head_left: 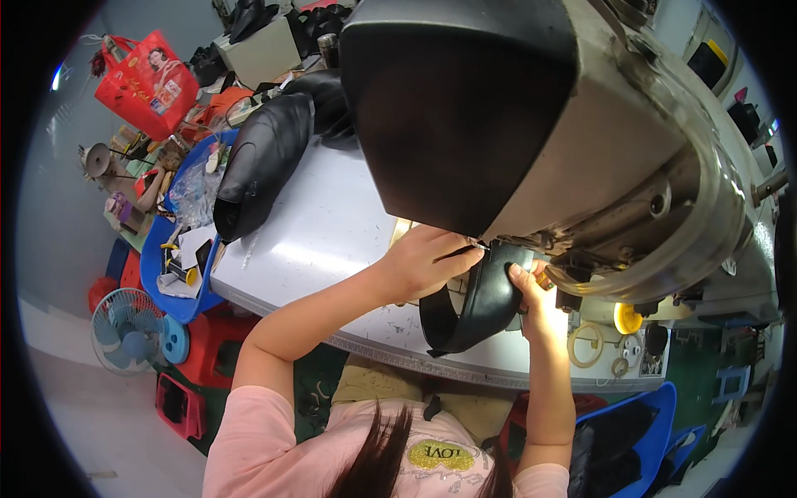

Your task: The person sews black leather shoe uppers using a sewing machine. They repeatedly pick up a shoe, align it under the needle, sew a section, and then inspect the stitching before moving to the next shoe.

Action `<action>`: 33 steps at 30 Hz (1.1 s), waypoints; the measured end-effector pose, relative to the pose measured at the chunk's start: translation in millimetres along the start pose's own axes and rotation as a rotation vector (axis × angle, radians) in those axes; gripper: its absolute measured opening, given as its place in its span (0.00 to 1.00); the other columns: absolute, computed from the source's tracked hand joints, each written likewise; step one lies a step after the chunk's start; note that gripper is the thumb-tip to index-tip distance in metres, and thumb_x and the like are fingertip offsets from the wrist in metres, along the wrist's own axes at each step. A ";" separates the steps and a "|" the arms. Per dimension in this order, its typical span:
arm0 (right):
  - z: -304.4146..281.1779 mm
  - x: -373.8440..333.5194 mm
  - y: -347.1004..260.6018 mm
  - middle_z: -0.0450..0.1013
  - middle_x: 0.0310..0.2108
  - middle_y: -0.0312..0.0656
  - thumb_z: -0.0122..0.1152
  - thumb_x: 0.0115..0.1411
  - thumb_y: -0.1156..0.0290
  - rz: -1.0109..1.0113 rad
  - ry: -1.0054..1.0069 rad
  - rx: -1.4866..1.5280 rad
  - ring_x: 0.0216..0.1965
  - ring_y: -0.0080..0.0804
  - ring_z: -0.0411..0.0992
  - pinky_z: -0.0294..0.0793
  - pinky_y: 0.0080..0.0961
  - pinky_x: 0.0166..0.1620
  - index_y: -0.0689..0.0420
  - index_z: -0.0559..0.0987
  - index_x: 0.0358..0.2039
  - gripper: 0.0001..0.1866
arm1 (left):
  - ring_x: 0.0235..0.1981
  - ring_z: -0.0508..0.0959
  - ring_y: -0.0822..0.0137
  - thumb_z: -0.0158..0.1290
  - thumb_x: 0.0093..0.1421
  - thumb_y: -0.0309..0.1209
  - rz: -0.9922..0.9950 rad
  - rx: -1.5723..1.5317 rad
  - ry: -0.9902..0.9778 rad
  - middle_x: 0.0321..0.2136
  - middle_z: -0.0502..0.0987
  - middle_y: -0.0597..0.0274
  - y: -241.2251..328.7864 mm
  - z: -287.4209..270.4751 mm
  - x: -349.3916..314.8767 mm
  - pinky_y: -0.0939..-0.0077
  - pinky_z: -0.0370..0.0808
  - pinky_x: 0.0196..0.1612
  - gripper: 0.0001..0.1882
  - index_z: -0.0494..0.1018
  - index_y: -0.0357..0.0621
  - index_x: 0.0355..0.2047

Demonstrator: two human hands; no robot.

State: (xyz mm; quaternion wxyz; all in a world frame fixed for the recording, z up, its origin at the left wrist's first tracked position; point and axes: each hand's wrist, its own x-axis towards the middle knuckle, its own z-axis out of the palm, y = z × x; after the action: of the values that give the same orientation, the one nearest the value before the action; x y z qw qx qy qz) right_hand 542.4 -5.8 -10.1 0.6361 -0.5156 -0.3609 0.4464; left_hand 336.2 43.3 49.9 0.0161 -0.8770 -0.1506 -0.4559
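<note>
A black leather piece (486, 303), bent into a loop like a shoe upper, hangs over the near edge of the white table under the sewing machine (531, 124). My right hand (532, 290) grips its right side, thumb on the outer face. At its upper left, close under the machine head, my left hand (425, 263) has its fingers bent and pinched together. Something small and shiny shows at those fingertips, too small to name. The machine's dark head hides the stitching spot and part of my left fingertips.
Stacked black leather uppers (267, 162) lie on the white table (332, 207) at the left. Blue bins (153, 264) with plastic and tools stand beyond its left edge, near a fan (126, 332). Bobbins and a yellow spool (628, 318) sit at right; a blue crate (664, 415) stands below.
</note>
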 end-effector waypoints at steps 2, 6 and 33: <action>0.9 -0.1 -1.2 0.60 0.14 0.26 0.62 0.46 0.69 -0.010 -0.014 -0.007 0.14 0.12 0.53 0.48 0.11 0.18 0.50 0.65 0.16 0.13 | 0.34 0.74 0.59 0.53 0.40 0.20 0.004 0.020 0.027 0.32 0.73 0.57 -2.6 3.0 -1.7 0.72 0.71 0.36 0.13 0.72 0.40 0.30; -0.1 1.2 0.7 0.60 0.14 0.25 0.62 0.46 0.68 -0.023 -0.015 -0.079 0.14 0.11 0.53 0.48 0.11 0.18 0.49 0.65 0.15 0.13 | 0.33 0.74 0.59 0.54 0.39 0.18 -0.011 -0.006 0.091 0.31 0.73 0.57 -2.6 10.2 -4.0 0.72 0.71 0.34 0.14 0.72 0.39 0.30; -352.6 15.4 -328.1 0.74 0.31 0.39 0.47 0.59 0.68 -0.840 1.112 -1.379 0.26 0.24 0.68 0.67 0.18 0.31 0.62 0.75 0.40 0.14 | 0.24 0.73 0.59 0.54 0.37 0.14 -0.149 -0.121 0.249 0.24 0.73 0.57 -18.4 33.6 -6.3 0.73 0.69 0.25 0.10 0.71 0.37 0.23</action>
State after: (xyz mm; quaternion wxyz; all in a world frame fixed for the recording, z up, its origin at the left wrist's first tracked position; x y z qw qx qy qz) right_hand 936.1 -131.9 237.5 0.3821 -0.7404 -0.3456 -0.4316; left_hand 354.5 64.8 23.2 -0.0522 -0.7995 -0.1842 -0.5693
